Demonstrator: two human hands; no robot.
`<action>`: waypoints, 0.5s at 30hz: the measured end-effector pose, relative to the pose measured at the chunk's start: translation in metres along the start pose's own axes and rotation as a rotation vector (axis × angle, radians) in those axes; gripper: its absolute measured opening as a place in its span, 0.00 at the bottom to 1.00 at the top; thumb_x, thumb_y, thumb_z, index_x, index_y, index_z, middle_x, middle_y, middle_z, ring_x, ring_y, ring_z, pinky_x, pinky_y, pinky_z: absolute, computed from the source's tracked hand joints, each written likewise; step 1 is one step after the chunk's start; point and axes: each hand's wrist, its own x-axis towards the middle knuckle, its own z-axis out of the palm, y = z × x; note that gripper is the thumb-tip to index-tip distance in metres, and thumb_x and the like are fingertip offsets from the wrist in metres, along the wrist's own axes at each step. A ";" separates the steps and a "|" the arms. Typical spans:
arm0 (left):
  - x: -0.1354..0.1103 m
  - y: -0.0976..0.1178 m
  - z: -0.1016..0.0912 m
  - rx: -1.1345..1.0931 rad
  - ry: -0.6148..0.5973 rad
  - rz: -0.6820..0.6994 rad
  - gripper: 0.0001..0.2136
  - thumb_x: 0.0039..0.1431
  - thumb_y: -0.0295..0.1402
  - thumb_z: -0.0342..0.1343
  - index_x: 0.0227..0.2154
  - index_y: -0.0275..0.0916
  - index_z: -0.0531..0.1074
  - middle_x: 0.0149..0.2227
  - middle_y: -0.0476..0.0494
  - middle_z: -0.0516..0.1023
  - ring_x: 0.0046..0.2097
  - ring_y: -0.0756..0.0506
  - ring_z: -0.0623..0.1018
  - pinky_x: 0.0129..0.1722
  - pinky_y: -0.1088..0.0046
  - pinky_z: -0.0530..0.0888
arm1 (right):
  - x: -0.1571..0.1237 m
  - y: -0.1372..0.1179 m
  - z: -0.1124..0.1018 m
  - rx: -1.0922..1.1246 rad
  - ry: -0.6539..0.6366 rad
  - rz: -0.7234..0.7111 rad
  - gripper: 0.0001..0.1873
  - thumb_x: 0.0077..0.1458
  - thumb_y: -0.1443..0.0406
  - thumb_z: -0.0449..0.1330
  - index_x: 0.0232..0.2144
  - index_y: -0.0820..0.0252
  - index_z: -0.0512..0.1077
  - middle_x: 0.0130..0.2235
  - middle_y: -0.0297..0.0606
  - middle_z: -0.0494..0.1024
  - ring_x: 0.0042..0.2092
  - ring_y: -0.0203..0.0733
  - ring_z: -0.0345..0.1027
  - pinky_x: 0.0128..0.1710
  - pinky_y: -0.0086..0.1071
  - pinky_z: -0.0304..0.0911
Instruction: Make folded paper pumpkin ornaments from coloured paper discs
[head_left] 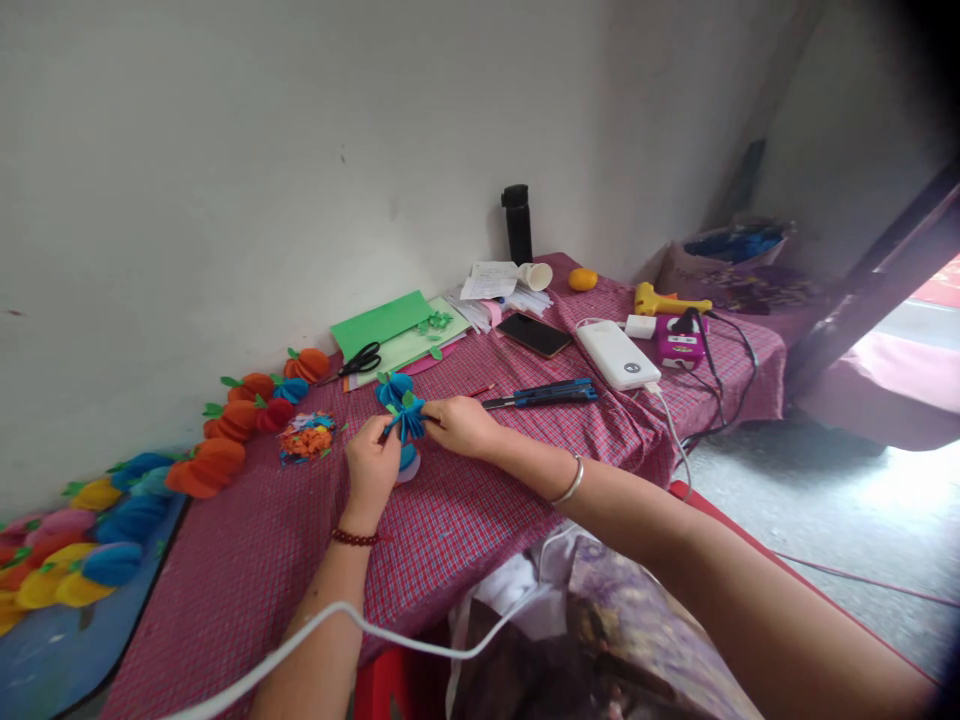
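Both hands pinch a folded blue paper ornament (pixel 406 417) with a small green leaf, held just above the red checked tablecloth (pixel 480 500). My left hand (pixel 372 462) grips its lower left side, fingers closed. My right hand (pixel 463 424) holds its right side, fingers pinched. A second blue paper ball (pixel 393 388) lies just behind the one I hold. A pale round piece (pixel 409 466) rests on the cloth under my hands.
Orange, red, blue and yellow paper fruits (pixel 225 430) line the wall at left. Paper scraps (pixel 306 438), scissors (pixel 361 360), green sheets (pixel 382 322), a blue cutter (pixel 544 393), phone (pixel 534 334), power bank (pixel 616 354), glue gun (pixel 664 301), orange (pixel 583 279) and black bottle (pixel 517 223) lie beyond. A white cable (pixel 330 618) crosses my left forearm.
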 end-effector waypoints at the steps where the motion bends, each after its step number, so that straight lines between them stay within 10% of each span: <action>1: 0.000 -0.001 0.000 -0.019 0.015 -0.021 0.05 0.57 0.31 0.54 0.28 0.38 0.72 0.26 0.50 0.74 0.29 0.49 0.73 0.32 0.75 0.68 | 0.000 0.000 0.000 -0.015 0.000 0.007 0.12 0.61 0.63 0.51 0.34 0.57 0.75 0.32 0.38 0.79 0.31 0.39 0.69 0.29 0.30 0.48; 15: 0.006 -0.008 -0.002 -0.231 0.049 -0.275 0.05 0.52 0.32 0.56 0.31 0.37 0.74 0.23 0.52 0.72 0.25 0.51 0.69 0.26 0.77 0.65 | 0.005 0.005 0.002 0.413 0.213 0.013 0.10 0.60 0.67 0.52 0.32 0.63 0.73 0.31 0.34 0.75 0.32 0.33 0.65 0.32 0.25 0.53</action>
